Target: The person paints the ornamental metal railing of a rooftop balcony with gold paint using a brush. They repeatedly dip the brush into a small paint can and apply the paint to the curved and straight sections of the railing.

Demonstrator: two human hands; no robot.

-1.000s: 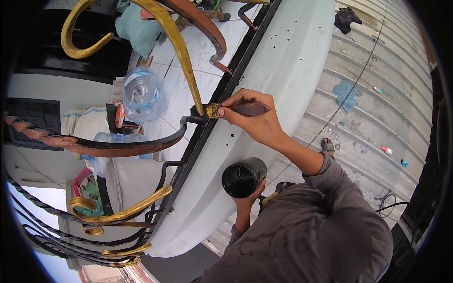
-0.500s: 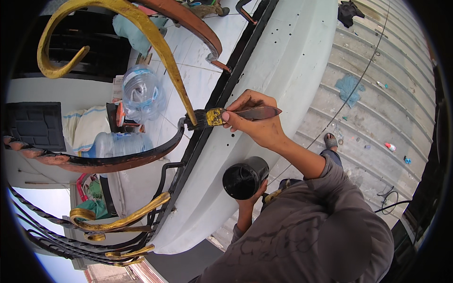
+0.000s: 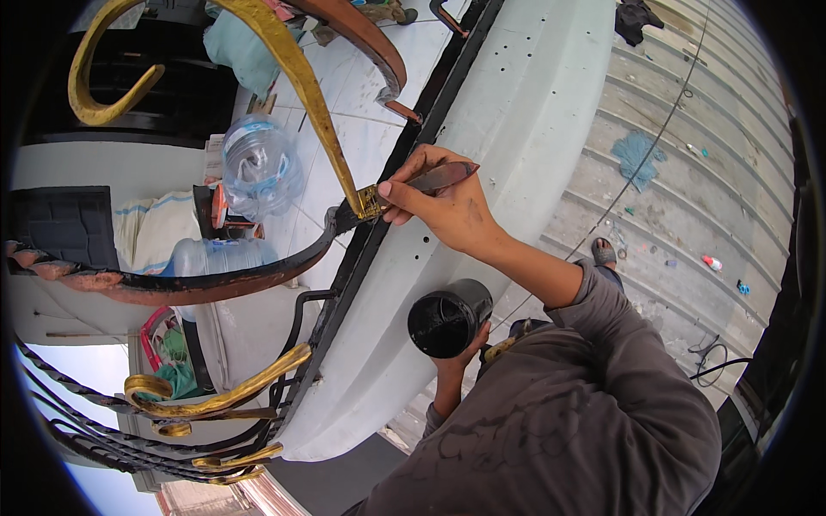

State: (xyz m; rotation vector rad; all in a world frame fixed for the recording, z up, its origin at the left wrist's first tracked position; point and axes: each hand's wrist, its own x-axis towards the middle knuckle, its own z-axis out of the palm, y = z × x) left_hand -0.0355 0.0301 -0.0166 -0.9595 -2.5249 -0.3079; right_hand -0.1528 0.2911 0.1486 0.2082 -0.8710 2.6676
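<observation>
My right hand (image 3: 447,202) is closed around the handle of a paintbrush (image 3: 372,203) with a yellow, paint-smeared ferrule. Its black bristles press on the end of a curved metal bar (image 3: 258,288), which is part black and part reddish brown. This spot lies by the black rail (image 3: 354,258), close to the lower tip of a gold-painted scroll (image 3: 314,120). Lower down, my left hand (image 3: 465,357) grips a black cylindrical can (image 3: 477,301) from its far side and underneath. The can is tilted, and dark glossy paint shows inside. Most of the left fingers are hidden behind it.
A pale curved ledge (image 3: 516,129) with small holes runs beside the rail. More gold scrolls (image 3: 224,400) stick out at the lower left. Beyond the railing are large clear water bottles (image 3: 262,168) and a white sack (image 3: 159,232). A blue plastic bag (image 3: 635,159) lies on the ribbed surface at right.
The brush has moved left and turned, its bristles now against the curved bar's end. My right hand has shifted left and slightly up with it. The can has barely moved.
</observation>
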